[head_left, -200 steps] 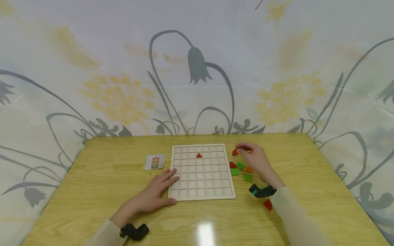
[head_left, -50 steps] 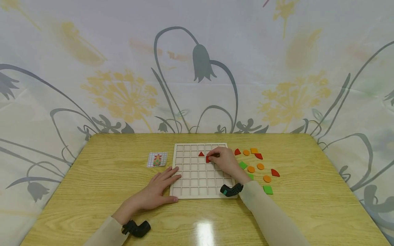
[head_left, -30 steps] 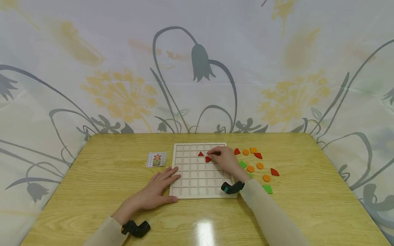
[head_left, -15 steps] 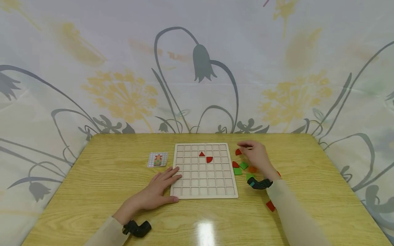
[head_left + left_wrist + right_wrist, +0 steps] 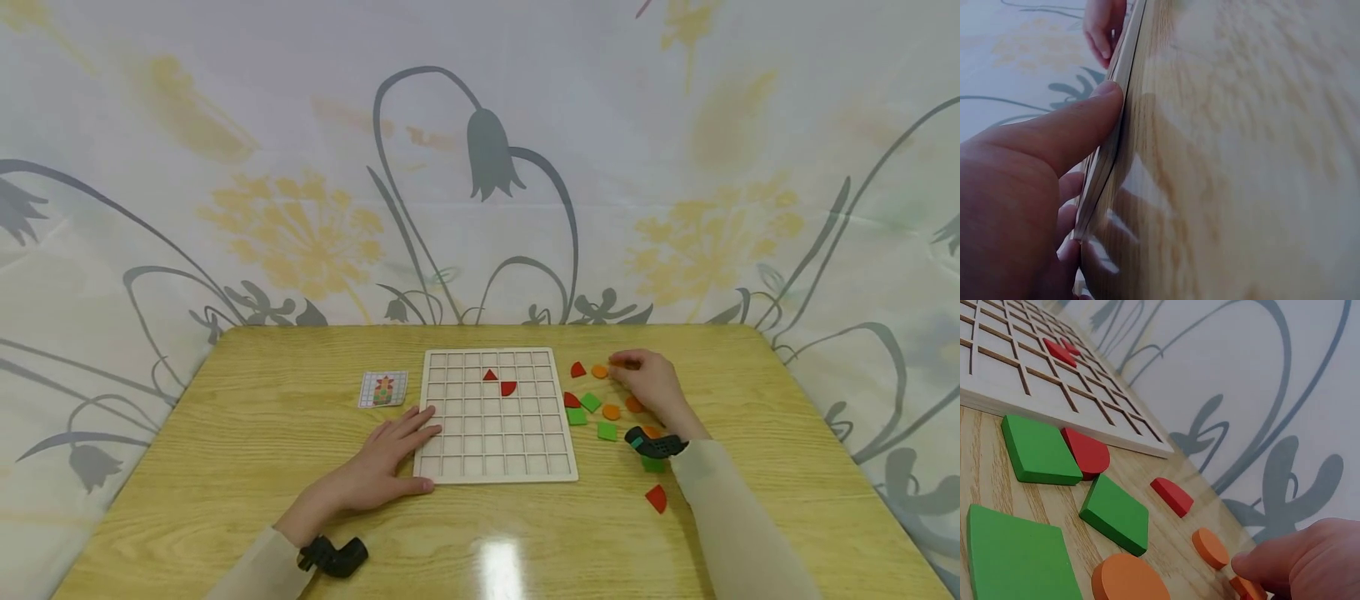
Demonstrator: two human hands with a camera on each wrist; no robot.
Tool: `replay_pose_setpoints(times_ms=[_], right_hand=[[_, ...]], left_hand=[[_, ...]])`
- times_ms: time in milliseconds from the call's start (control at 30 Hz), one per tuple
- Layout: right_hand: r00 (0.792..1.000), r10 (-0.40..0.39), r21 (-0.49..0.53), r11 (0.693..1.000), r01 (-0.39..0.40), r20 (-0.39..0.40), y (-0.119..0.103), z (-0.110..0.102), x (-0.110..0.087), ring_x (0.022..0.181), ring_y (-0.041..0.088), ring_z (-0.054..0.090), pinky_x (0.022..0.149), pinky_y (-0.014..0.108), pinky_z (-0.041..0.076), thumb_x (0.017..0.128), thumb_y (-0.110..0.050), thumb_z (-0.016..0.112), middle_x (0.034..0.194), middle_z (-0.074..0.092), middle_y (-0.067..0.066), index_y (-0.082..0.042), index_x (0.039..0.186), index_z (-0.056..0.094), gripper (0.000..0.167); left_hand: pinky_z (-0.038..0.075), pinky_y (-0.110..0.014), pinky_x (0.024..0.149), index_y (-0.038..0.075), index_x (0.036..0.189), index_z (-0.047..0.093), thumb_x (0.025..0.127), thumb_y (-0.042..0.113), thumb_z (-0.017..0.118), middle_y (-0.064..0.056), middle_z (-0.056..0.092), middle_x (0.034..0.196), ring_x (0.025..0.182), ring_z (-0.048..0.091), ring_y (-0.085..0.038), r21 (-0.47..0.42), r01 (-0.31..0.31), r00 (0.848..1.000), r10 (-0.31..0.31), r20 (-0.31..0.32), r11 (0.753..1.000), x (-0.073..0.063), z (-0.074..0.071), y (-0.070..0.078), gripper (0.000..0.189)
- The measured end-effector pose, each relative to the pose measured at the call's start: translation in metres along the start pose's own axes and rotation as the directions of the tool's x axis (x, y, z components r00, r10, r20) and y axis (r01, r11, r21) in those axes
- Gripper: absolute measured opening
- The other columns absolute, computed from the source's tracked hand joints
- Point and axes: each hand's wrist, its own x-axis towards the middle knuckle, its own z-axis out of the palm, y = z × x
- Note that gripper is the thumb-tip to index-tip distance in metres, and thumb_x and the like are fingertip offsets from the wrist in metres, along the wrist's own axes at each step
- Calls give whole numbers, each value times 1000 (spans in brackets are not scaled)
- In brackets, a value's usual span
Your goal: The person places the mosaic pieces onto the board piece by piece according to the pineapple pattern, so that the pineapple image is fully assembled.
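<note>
"How far along?"
"Two red pieces (image 5: 508, 388) sit in the board (image 5: 483, 446); more pieces (image 5: 607, 432) lie loose on the tabletop (image 5: 262, 400)."
"Holding anything?"
"Left grip (image 5: 367, 475) rests spread against the board, holding nothing; right grip (image 5: 651, 385) bends over an orange piece (image 5: 1248, 589) (whether pinched, I can't tell)."

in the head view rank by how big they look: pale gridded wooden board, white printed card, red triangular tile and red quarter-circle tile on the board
Largest to smallest:
1. Pale gridded wooden board
2. White printed card
3. Red quarter-circle tile
4. Red triangular tile, only slightly smaller
</note>
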Motion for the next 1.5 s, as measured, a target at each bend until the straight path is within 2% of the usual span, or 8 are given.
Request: replay_pose_setpoints(times_ms=[300, 500, 833, 1033, 1233, 1500], right_hand=[[1000, -13, -23, 1000, 12, -25, -2, 3, 0, 117, 41, 56, 97, 51, 46, 97, -12, 64, 125, 63, 25, 4, 120, 69, 28], [998, -6, -44, 999, 3, -63, -4, 5, -2, 116, 42, 55, 97, 52, 44, 95, -10, 65, 125, 63, 26, 5, 118, 70, 28], [999, -6, -60, 998, 3, -49, -6, 4, -2, 119, 43, 54, 99, 54, 43, 96, -8, 62, 127, 62, 27, 5, 119, 69, 28], [995, -3, -73, 997, -4, -95, -6, 6, -2, 111, 41, 57, 95, 52, 44, 94, -8, 64, 122, 64, 26, 4, 115, 71, 24], [992, 20, -59, 998, -28, -127, -9, 6, -3, 104, 39, 57, 91, 49, 45, 94, -9, 67, 119, 65, 24, 3, 116, 70, 26], [986, -18, -121, 993, -2, -164, -8, 5, -2, 100, 39, 60, 88, 49, 47, 92, -10, 68, 114, 66, 25, 5, 116, 70, 29]], left_hand=[[8, -64, 114, 10, 155, 38, 94, 44, 67, -9, 16, 165, 151, 8, -35, -5, -20, 1000, 20, -12, 1000, -1, 1, -2, 75], [5, -62, 115, 12, 156, 35, 94, 45, 66, -5, 15, 166, 152, 6, -31, -11, 1, 1000, -1, 1, 1000, -1, 1, -2, 77], [5, -62, 115, 11, 156, 35, 94, 44, 67, -5, 15, 166, 152, 5, -32, -16, 3, 1000, -3, -1, 1000, -1, 0, -2, 77], [5, -62, 115, 12, 156, 35, 94, 45, 67, -5, 15, 166, 152, 6, -31, -14, -2, 1000, 2, -4, 1000, -2, 0, -1, 77], [8, -65, 113, 10, 155, 38, 94, 45, 66, -9, 18, 165, 151, 9, -35, 0, -27, 999, 27, -26, 1000, -1, 1, -1, 75], [9, -66, 113, 10, 154, 38, 94, 46, 65, -10, 18, 165, 150, 10, -36, -2, -35, 999, 35, -28, 999, 0, 1, -1, 75]])
